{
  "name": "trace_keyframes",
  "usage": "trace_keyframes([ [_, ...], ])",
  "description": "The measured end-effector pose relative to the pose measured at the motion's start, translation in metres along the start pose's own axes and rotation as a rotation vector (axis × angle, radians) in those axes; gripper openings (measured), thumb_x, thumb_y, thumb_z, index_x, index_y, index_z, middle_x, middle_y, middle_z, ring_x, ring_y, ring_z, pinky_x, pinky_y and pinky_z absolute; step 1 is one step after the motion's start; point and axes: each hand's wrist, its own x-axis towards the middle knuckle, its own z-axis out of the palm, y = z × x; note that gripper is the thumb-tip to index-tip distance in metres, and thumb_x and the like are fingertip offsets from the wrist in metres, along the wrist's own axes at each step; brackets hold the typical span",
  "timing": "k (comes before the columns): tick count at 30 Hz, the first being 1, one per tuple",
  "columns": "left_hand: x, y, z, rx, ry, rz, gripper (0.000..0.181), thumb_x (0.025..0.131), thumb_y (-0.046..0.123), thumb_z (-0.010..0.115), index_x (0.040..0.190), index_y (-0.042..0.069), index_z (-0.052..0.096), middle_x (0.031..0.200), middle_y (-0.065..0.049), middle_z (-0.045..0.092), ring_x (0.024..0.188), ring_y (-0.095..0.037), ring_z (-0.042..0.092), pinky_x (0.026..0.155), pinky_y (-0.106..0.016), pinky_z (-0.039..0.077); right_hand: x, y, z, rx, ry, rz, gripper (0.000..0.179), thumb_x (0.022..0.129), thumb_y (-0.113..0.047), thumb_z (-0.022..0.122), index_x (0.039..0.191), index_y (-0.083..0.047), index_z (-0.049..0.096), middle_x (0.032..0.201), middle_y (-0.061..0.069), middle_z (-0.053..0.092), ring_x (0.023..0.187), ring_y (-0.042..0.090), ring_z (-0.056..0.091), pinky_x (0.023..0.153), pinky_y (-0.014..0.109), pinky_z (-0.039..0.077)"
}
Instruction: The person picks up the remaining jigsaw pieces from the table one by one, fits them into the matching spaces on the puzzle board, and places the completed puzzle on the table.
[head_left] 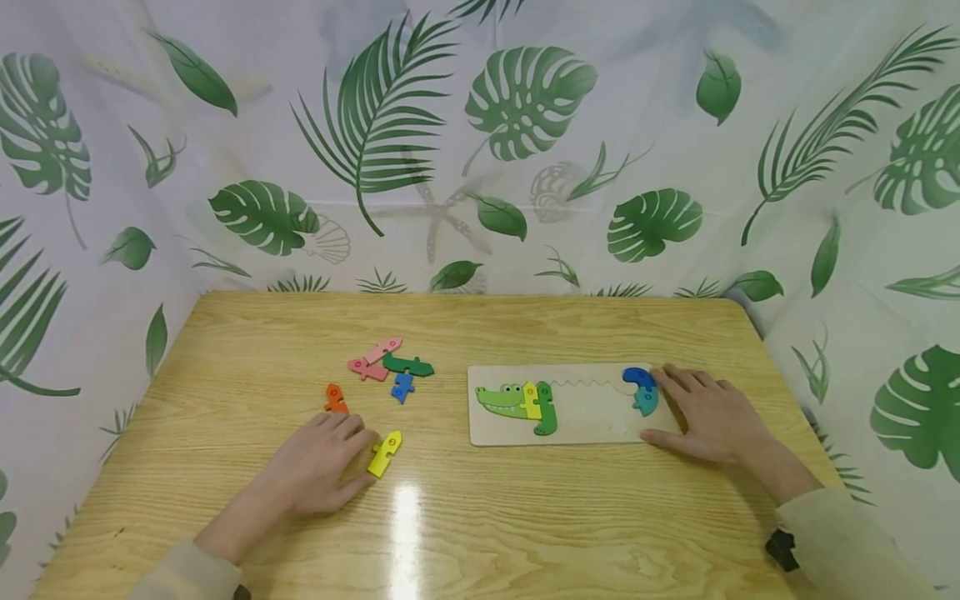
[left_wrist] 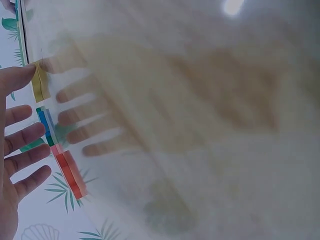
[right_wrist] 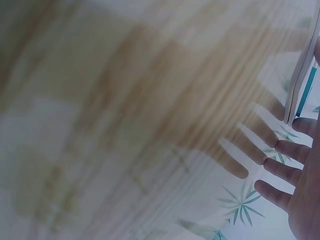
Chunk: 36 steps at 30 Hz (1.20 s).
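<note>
My left hand [head_left: 322, 462] is low over the table at left, fingers extended and slightly spread. Its thumb appears to touch a yellow puzzle piece [head_left: 386, 454], also visible as a yellow block [left_wrist: 40, 85] in the left wrist view. An orange puzzle piece [head_left: 335, 398] lies just beyond the fingertips, partly hidden. At the right end of a pale wooden puzzle board [head_left: 585, 425], my right hand [head_left: 708, 421] rests with thumb and fingers spread, touching the board's edge. On the board are a crocodile head [head_left: 498, 402], yellow and green pieces [head_left: 546, 408], and a blue tail piece [head_left: 641, 390].
Beyond the left hand lies a loose cluster: a light pink piece [head_left: 384, 348], a darker pink piece [head_left: 366, 369], a green piece [head_left: 409, 366] and a blue piece [head_left: 402, 387]. A leaf-printed cloth [head_left: 420, 250] stands behind the wooden table [head_left: 510, 517].
</note>
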Motion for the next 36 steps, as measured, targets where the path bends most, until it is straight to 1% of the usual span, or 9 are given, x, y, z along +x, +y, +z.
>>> trace_keyframes([
  [3,0.003,-0.002,0.0,-0.006,-0.016,0.006,0.053,0.092,0.052,0.074,0.13,0.015,0.067,0.118,-0.005,0.068,0.112,-0.026,0.065,0.099,-0.046,0.057,0.0,-0.001,-0.001,0.001,0.001,0.001,0.111,0.088,-0.087,0.053,0.165,-0.009,0.034,0.165,0.025,0.042,0.144,0.051,0.048,0.11,0.072,0.044],
  [6,0.006,-0.003,-0.001,-0.028,-0.045,0.003,0.059,0.092,0.053,0.072,0.136,0.014,0.065,0.128,-0.007,0.068,0.121,-0.028,0.064,0.105,-0.049,0.055,0.0,-0.001,-0.001,0.0,0.004,0.002,0.111,0.088,-0.087,0.053,0.165,-0.008,0.035,0.165,0.025,0.042,0.144,0.051,0.048,0.11,0.072,0.044],
  [12,0.014,-0.003,-0.002,-0.051,-0.076,0.017,0.063,0.093,0.055,0.069,0.142,0.016,0.063,0.137,-0.007,0.065,0.131,-0.03,0.06,0.11,-0.051,0.053,0.0,0.001,0.001,-0.006,0.001,0.004,0.112,0.088,-0.087,0.052,0.165,-0.009,0.034,0.165,0.024,0.041,0.145,0.051,0.047,0.11,0.071,0.044],
  [17,0.021,-0.003,0.0,-0.054,-0.103,0.037,0.067,0.093,0.057,0.067,0.145,0.015,0.06,0.138,-0.008,0.064,0.131,-0.03,0.06,0.111,-0.05,0.052,0.001,0.001,0.001,-0.007,-0.001,-0.003,0.112,0.088,-0.088,0.051,0.165,-0.01,0.034,0.166,0.024,0.041,0.145,0.051,0.047,0.11,0.071,0.044],
  [20,0.024,-0.003,0.0,-0.058,-0.101,0.044,0.069,0.093,0.058,0.067,0.146,0.015,0.059,0.137,-0.008,0.064,0.13,-0.029,0.06,0.11,-0.05,0.053,0.001,0.001,0.001,-0.003,-0.001,-0.003,0.112,0.088,-0.088,0.051,0.166,-0.01,0.034,0.166,0.024,0.041,0.145,0.05,0.047,0.11,0.071,0.044],
  [25,0.027,-0.004,0.002,-0.063,-0.096,0.034,0.069,0.092,0.059,0.068,0.146,0.016,0.059,0.134,-0.007,0.064,0.128,-0.028,0.06,0.107,-0.047,0.053,0.0,0.0,-0.001,0.004,-0.008,0.009,0.112,0.088,-0.088,0.051,0.165,-0.009,0.034,0.166,0.024,0.04,0.145,0.051,0.046,0.11,0.072,0.043],
  [36,0.034,-0.004,0.003,-0.061,-0.116,0.026,0.072,0.091,0.061,0.068,0.146,0.014,0.06,0.132,-0.009,0.064,0.126,-0.028,0.059,0.104,-0.046,0.054,0.0,0.0,0.0,0.003,-0.007,0.006,0.112,0.088,-0.088,0.052,0.166,-0.009,0.034,0.166,0.024,0.04,0.145,0.051,0.046,0.11,0.072,0.043],
])
